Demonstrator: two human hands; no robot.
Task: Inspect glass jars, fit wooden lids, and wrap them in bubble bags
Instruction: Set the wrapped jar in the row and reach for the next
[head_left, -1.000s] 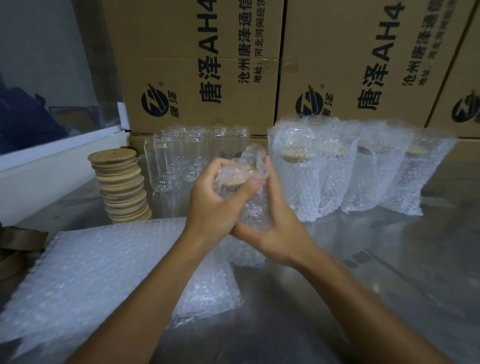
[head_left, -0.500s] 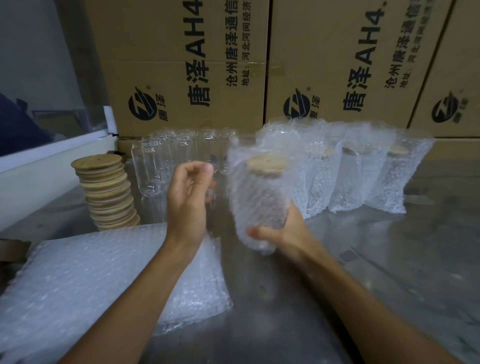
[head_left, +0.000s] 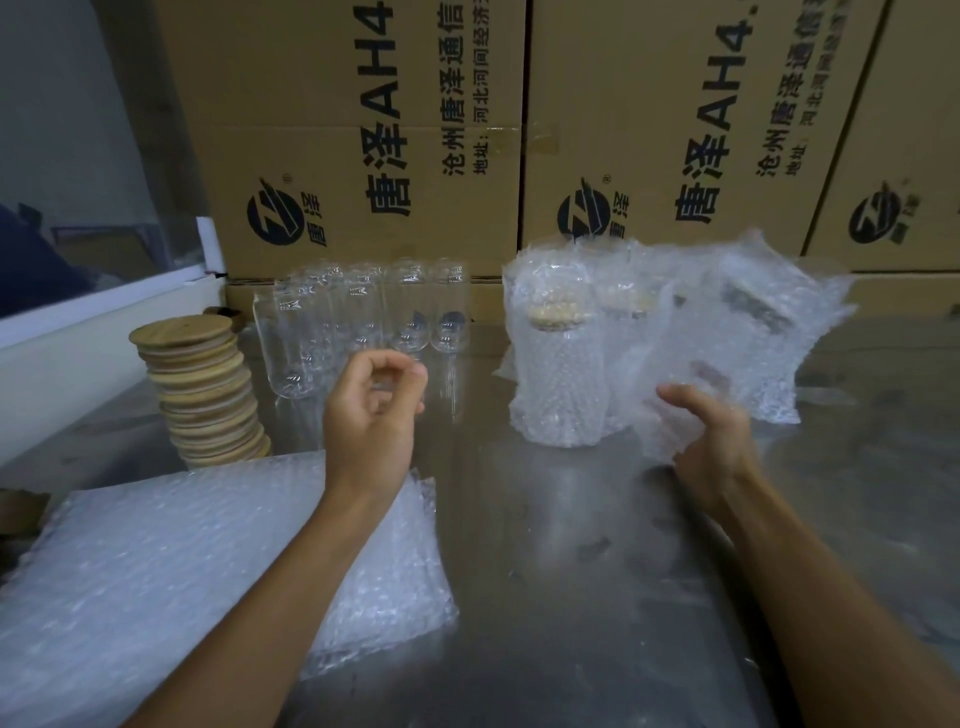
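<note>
My right hand (head_left: 714, 447) grips the bottom of a bubble-wrapped jar (head_left: 727, 343), which is blurred and tilted to the right in front of the row of wrapped jars. A wrapped jar (head_left: 563, 384) with a wooden lid (head_left: 553, 314) showing through the bag stands upright at the left end of that row. My left hand (head_left: 371, 415) hovers in front of the empty glass jars (head_left: 363, 322), fingers loosely curled, holding nothing. A stack of wooden lids (head_left: 202, 389) stands at the left. A pile of flat bubble bags (head_left: 171, 566) lies under my left forearm.
Large printed cardboard boxes (head_left: 363, 156) form a wall right behind the jars. A white ledge (head_left: 78, 332) runs along the left. The metal table (head_left: 571, 571) stretches between my arms to the near edge.
Both hands held the wrapped jar a second ago. The left hand let go and stays by the glass jars, while the right hand carried the wrapped jar to the right, toward the wrapped row.
</note>
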